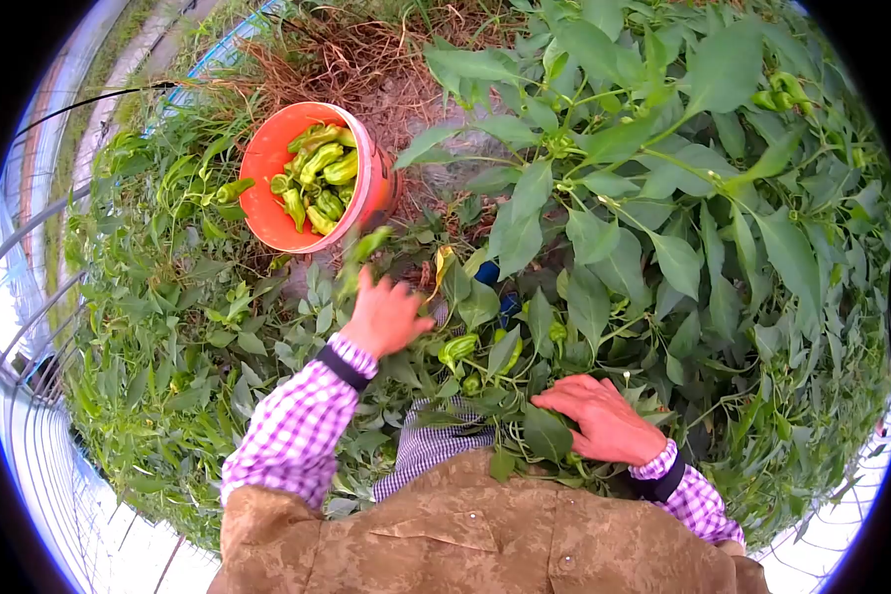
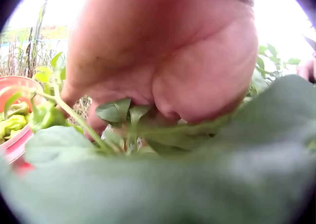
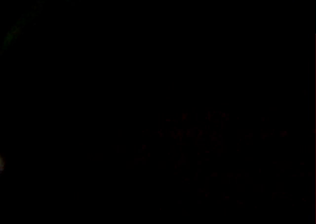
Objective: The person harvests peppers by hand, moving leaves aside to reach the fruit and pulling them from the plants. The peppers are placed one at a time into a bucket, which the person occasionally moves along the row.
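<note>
In the head view, my left hand is over the foliage below the bucket, its fingers spread and the thumb apart. A motion-blurred green pepper is just beyond its fingertips; whether they touch is unclear. The left wrist view shows the palm above leaves, with a green pepper near the fingers. My right hand lies over leaves at the lower right, fingers pointing left, with no pepper visible in it. Green peppers hang between the hands. The right wrist view is almost black.
An orange bucket holding several green peppers stands at the upper left. Another pepper is at its left rim. Tall leafy plants fill the right side. Dry grass lies behind the bucket, and metal hoops stand at the far left.
</note>
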`<action>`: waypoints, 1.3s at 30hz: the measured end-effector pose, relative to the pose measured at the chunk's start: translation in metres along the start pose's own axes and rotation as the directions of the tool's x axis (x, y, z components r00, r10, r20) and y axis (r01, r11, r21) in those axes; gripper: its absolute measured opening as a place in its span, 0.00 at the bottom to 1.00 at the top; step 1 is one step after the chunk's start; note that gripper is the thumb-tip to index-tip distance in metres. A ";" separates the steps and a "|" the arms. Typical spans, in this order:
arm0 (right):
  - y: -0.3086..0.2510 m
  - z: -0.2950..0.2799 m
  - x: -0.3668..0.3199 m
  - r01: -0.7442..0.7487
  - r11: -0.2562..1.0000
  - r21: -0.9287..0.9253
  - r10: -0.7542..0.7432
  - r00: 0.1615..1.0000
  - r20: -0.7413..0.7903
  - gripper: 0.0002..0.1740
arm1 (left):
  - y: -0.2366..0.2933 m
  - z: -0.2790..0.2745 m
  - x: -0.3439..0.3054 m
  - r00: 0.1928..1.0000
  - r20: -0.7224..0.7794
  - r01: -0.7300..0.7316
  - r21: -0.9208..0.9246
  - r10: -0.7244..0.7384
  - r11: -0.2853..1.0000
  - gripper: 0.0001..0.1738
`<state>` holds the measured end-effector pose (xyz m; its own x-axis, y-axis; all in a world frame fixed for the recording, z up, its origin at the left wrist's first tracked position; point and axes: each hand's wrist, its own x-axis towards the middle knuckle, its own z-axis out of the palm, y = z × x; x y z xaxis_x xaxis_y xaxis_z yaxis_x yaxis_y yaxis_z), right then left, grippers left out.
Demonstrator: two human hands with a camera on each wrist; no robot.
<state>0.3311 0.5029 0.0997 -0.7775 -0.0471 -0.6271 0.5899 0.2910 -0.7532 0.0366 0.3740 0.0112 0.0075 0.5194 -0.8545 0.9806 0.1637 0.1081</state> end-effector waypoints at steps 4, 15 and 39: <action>0.000 0.000 0.000 0.037 0.998 0.043 -0.037 0.999 0.016 0.26 | -0.010 0.040 -0.067 0.997 -0.034 0.062 -0.283 -0.074 0.957 0.36; -0.006 -0.009 0.009 0.003 0.997 0.073 -0.011 0.994 0.110 0.30 | 0.029 0.061 -0.112 0.982 -0.126 0.131 -0.067 -0.139 0.989 0.30; 0.010 0.005 0.012 -0.054 0.980 0.193 0.048 0.998 0.038 0.23 | -0.061 -0.110 -0.004 0.909 -0.327 -0.342 -0.231 0.258 0.911 0.17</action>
<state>0.3288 0.5004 0.0836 -0.7395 -0.0691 -0.6696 0.6623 0.1032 -0.7421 -0.0452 0.4542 0.0633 0.1959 0.7885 -0.5830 0.8455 0.1654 0.5077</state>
